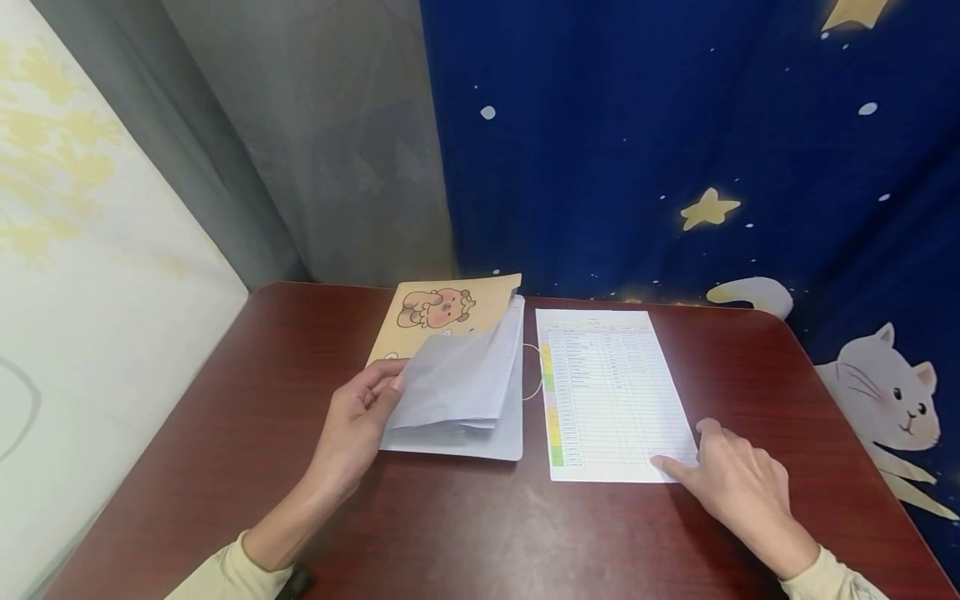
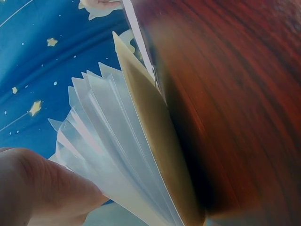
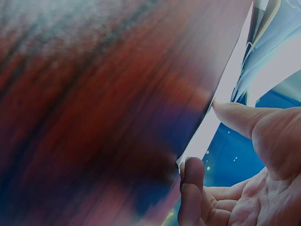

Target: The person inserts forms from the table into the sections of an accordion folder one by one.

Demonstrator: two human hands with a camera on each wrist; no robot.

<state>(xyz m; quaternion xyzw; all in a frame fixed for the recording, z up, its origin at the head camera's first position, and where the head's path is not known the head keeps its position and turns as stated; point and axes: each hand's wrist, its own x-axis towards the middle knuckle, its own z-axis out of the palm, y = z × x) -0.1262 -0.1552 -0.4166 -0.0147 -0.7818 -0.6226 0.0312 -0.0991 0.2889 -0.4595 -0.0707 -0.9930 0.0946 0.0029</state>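
A file folder (image 1: pixel 438 308) with a tan cover and cartoon animal lies partly open at the table's middle. My left hand (image 1: pixel 356 425) pinches the edge of its translucent sleeves (image 1: pixel 450 383) between thumb and fingers, lifting them at the left. In the left wrist view several sleeves (image 2: pixel 113 117) fan apart beside the tan cover (image 2: pixel 160 146). To the folder's right lies a printed table sheet (image 1: pixel 607 400) with coloured cells down its left side. My right hand (image 1: pixel 738 475) rests at its lower right corner, thumb (image 3: pixel 235 115) on the sheet, other fingers loosely bent beside it.
A thin elastic loop (image 1: pixel 541 379) sticks out from the folder's right side toward the sheet. The reddish-brown wooden table (image 1: pixel 465 533) backs onto a grey curtain (image 1: pixel 322 142) and a blue star-patterned curtain (image 1: pixel 600 150). A small dark object (image 1: pixel 296 581) shows by the left sleeve.
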